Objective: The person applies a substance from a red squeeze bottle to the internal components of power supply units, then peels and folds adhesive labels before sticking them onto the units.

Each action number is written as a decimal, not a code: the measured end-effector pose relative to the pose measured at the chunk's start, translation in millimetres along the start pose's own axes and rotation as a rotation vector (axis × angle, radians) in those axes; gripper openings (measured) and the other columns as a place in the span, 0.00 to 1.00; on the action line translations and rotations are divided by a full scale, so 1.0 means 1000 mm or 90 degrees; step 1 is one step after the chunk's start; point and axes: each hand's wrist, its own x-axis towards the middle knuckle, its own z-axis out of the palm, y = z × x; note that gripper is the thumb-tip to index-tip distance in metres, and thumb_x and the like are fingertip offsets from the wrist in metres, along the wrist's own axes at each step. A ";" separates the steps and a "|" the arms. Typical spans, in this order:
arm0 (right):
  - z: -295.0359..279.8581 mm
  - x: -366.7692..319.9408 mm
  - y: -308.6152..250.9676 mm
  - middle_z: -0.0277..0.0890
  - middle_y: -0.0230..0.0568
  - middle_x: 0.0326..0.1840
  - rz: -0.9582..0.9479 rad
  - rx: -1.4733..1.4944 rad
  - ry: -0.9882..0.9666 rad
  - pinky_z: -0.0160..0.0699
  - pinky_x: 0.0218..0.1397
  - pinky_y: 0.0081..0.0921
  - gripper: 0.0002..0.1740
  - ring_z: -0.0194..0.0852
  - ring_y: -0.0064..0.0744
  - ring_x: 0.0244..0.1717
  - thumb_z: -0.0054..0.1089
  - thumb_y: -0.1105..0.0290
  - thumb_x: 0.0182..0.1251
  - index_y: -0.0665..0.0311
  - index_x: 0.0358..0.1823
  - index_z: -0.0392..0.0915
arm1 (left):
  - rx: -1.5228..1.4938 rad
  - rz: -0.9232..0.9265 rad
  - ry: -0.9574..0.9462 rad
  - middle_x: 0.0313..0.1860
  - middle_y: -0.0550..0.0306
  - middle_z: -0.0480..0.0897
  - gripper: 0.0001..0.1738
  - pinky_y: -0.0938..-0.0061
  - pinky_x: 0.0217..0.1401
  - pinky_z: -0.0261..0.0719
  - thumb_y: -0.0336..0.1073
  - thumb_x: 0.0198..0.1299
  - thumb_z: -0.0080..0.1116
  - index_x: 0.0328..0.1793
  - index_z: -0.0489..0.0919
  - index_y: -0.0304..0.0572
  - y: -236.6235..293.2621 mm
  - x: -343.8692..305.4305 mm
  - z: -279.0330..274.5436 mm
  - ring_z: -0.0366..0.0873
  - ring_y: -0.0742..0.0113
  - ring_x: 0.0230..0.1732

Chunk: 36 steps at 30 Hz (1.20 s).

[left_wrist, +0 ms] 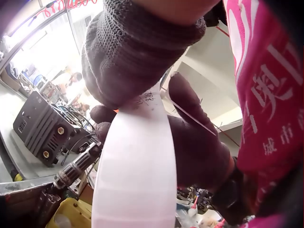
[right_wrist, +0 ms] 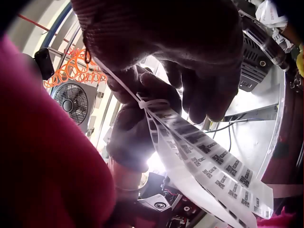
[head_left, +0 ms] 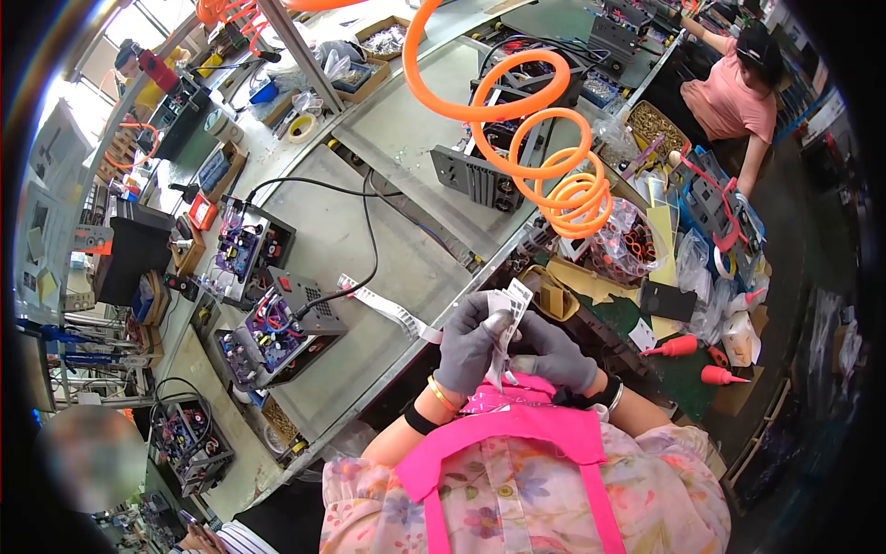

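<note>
Both hands wear grey gloves and meet in front of the pink apron (head_left: 535, 429). My left hand (head_left: 475, 342) grips a bundle of white label strips (head_left: 519, 300) between thumb and fingers. Rows of small printed codes show on the strips in the right wrist view. A white cable tie (right_wrist: 144, 104) loops round the bundle, its tail running up beside the right hand. Close against the strips is my right hand (head_left: 558, 355), its fingers bent. In the left wrist view its thumb stands up and the tie's tail crosses it. I cannot tell whether its fingers pinch anything.
Another label strip (head_left: 392, 309) lies across the worktable (head_left: 341, 222). Open-cased machines (head_left: 281, 332) with a black cable stand to the left. An orange coiled hose (head_left: 563, 175) hangs overhead. Red-tipped bottles (head_left: 678, 346) lie at right; another person (head_left: 734, 102) works at far right.
</note>
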 end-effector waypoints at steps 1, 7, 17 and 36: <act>0.006 0.001 -0.005 0.68 0.34 0.56 0.008 0.048 0.018 0.68 0.61 0.24 0.38 0.66 0.21 0.55 0.68 0.69 0.60 0.65 0.69 0.58 | 0.001 0.006 0.008 0.45 0.53 0.80 0.15 0.76 0.40 0.82 0.30 0.65 0.56 0.56 0.72 0.34 -0.002 0.000 0.000 0.80 0.69 0.36; 0.006 0.001 0.001 0.69 0.33 0.53 0.059 0.013 0.058 0.69 0.60 0.24 0.35 0.67 0.22 0.54 0.68 0.67 0.60 0.64 0.67 0.61 | -0.040 0.007 0.016 0.44 0.53 0.81 0.14 0.75 0.39 0.83 0.30 0.66 0.55 0.55 0.72 0.33 -0.006 0.004 0.001 0.81 0.68 0.36; 0.014 0.009 -0.017 0.65 0.34 0.55 0.061 0.061 0.052 0.67 0.62 0.26 0.36 0.65 0.24 0.56 0.64 0.72 0.62 0.67 0.69 0.56 | -0.107 0.010 -0.001 0.42 0.52 0.80 0.14 0.75 0.40 0.82 0.35 0.70 0.51 0.56 0.71 0.35 -0.005 0.009 0.000 0.80 0.66 0.35; 0.016 0.014 0.000 0.69 0.34 0.53 -0.014 0.084 0.108 0.74 0.52 0.23 0.33 0.71 0.22 0.49 0.62 0.76 0.60 0.64 0.67 0.59 | -0.056 0.037 -0.009 0.55 0.48 0.75 0.24 0.65 0.61 0.75 0.31 0.66 0.53 0.67 0.64 0.35 -0.010 0.015 0.007 0.77 0.59 0.54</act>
